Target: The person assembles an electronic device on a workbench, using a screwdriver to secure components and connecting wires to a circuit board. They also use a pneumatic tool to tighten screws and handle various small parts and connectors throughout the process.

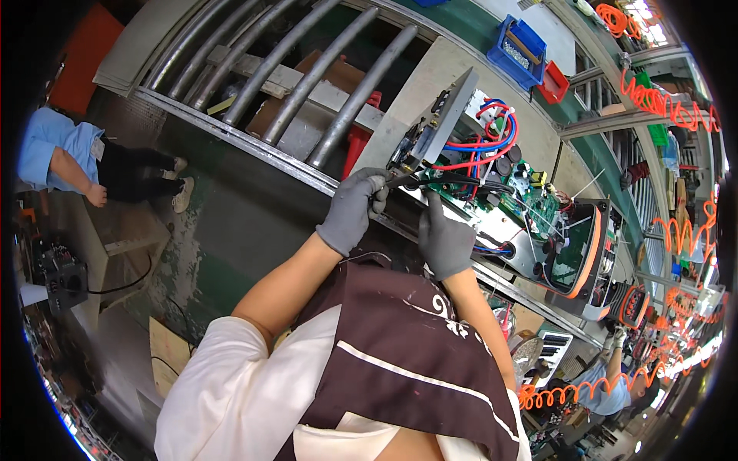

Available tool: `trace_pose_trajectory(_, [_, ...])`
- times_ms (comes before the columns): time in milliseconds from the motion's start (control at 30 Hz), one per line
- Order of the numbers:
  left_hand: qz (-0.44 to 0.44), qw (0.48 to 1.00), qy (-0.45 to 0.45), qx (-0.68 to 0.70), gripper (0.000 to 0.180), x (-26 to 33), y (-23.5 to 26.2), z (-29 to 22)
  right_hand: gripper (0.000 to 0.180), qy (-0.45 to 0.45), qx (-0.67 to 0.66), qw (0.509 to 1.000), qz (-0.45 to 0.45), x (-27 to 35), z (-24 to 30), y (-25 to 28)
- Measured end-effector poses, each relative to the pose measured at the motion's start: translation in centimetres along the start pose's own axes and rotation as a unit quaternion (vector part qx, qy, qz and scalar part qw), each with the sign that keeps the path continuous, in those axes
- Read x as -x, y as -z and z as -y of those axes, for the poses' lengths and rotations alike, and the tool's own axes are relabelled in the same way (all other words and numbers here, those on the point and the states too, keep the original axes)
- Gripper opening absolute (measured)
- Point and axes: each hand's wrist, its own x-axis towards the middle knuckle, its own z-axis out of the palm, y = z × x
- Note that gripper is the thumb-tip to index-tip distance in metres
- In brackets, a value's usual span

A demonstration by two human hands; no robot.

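Observation:
My left hand, in a grey glove, is closed with its fingertips pinching the end of a black cable. It is beside the lower corner of an upright grey metal panel. My right hand, also gloved in grey, is at the near edge of an opened device, one finger reaching up to the black cables; its other fingers are curled and mostly hidden. Inside the device are green circuit boards and a bundle of red and blue wires. A dark screen housing with an orange rim is at its right.
A conveyor with metal rollers runs off to the left. Behind the device are a blue bin of small parts and a red bin. Coiled orange hoses hang at the right. A person in blue stands at the far left.

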Motion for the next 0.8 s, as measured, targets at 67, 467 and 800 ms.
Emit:
trace_pose_trajectory(67, [-0.011,1.000,0.003,-0.007,0.014,0.1,0.0,0.2,0.031,0.000,-0.019,1.000,-0.001,-0.2,-0.3,-0.3])
trace_pose_trajectory(467, [-0.026,0.999,-0.025,-0.022,0.017,0.2,-0.5,0.3,0.023,0.033,-0.073,0.996,-0.035,-1.1,-0.8,0.1])
trace_pose_trajectory(800, [-0.022,0.998,-0.050,-0.041,0.014,0.4,-0.9,1.1,0.013,0.027,-0.018,0.992,-0.125,-1.8,0.8,-2.0])
